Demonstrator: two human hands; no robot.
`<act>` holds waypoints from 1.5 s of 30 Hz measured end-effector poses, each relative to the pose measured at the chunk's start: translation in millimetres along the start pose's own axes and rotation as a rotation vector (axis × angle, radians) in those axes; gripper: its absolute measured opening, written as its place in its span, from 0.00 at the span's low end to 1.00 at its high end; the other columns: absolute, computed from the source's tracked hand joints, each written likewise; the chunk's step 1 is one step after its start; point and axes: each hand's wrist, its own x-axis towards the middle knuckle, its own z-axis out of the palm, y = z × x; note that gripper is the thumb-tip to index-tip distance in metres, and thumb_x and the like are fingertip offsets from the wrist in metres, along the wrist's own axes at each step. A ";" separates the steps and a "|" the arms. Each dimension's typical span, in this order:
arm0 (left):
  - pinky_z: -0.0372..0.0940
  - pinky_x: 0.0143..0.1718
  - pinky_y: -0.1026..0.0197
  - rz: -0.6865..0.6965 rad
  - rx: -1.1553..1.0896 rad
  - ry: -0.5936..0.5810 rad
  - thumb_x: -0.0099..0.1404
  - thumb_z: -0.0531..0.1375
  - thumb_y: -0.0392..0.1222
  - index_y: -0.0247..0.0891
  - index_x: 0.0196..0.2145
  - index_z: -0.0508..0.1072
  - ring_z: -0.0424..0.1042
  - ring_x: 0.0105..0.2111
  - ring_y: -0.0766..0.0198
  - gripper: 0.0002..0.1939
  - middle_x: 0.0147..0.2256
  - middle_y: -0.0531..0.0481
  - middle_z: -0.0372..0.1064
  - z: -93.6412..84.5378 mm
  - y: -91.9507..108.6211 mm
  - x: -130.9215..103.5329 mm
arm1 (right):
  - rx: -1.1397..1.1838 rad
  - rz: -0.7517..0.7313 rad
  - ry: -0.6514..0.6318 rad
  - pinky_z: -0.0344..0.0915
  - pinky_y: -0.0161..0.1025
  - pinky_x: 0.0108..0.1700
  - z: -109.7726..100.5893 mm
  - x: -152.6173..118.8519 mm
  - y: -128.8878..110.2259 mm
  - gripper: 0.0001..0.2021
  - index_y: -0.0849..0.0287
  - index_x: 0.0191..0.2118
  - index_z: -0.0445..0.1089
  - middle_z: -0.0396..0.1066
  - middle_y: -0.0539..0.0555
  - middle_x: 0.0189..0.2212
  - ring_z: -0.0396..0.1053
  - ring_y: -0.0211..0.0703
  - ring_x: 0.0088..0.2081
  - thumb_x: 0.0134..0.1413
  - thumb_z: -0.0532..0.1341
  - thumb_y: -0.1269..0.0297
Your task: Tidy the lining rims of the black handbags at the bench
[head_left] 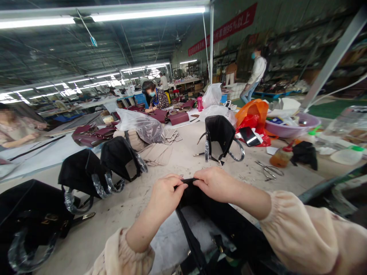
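Note:
A black bag point(226, 217) lies open in front of me at the lower middle, its inside facing up. My left hand point(169, 191) pinches the far edge of the bag between thumb and fingers. Close beside it, my right hand point(213, 183) grips the same edge, with only a short stretch of black rim between the two. Beyond my hands another black bag point(220, 133) stands on the table with plastic-wrapped handles. Several more black bags sit along the left, among them one point(119, 158) near a stack of beige pieces.
Scissors point(269, 170), an amber bottle point(282, 156) and a purple basin point(295, 128) are on the table point(114, 221) at right. Beige sheets point(156, 154) and a plastic bag point(142, 124) lie ahead. People work at the left and farther back.

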 end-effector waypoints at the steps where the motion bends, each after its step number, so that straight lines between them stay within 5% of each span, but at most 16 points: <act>1: 0.66 0.38 0.61 0.000 0.007 -0.006 0.57 0.62 0.35 0.40 0.23 0.76 0.74 0.33 0.64 0.06 0.34 0.52 0.76 -0.1 -0.1 0.8 | -0.002 0.000 -0.004 0.52 0.36 0.31 -0.3 0.9 0.6 0.13 0.58 0.28 0.70 0.73 0.52 0.27 0.68 0.39 0.30 0.60 0.53 0.62; 13: 0.63 0.37 0.63 0.096 0.076 -0.096 0.61 0.58 0.34 0.37 0.25 0.74 0.71 0.32 0.65 0.08 0.32 0.51 0.72 2.4 1.1 8.0 | 0.061 0.021 -0.005 0.53 0.33 0.31 2.0 5.3 10.3 0.13 0.57 0.27 0.71 0.72 0.50 0.25 0.65 0.37 0.28 0.59 0.54 0.61; 19: 0.62 0.34 0.64 0.078 0.086 -0.121 0.61 0.57 0.33 0.37 0.24 0.70 0.69 0.30 0.66 0.08 0.28 0.52 0.70 2.4 0.4 9.8 | 0.090 -0.028 0.031 0.56 0.33 0.36 -0.3 10.2 12.2 0.09 0.53 0.38 0.74 0.74 0.49 0.32 0.68 0.39 0.35 0.58 0.56 0.61; 45: 0.54 0.28 0.66 -0.055 0.099 -0.036 0.55 0.57 0.33 0.36 0.19 0.70 0.65 0.24 0.69 0.08 0.21 0.55 0.67 7.8 3.0 17.8 | 0.132 -0.083 0.091 0.56 0.32 0.36 5.6 26.8 16.8 0.06 0.58 0.29 0.74 0.73 0.50 0.28 0.68 0.38 0.33 0.52 0.59 0.66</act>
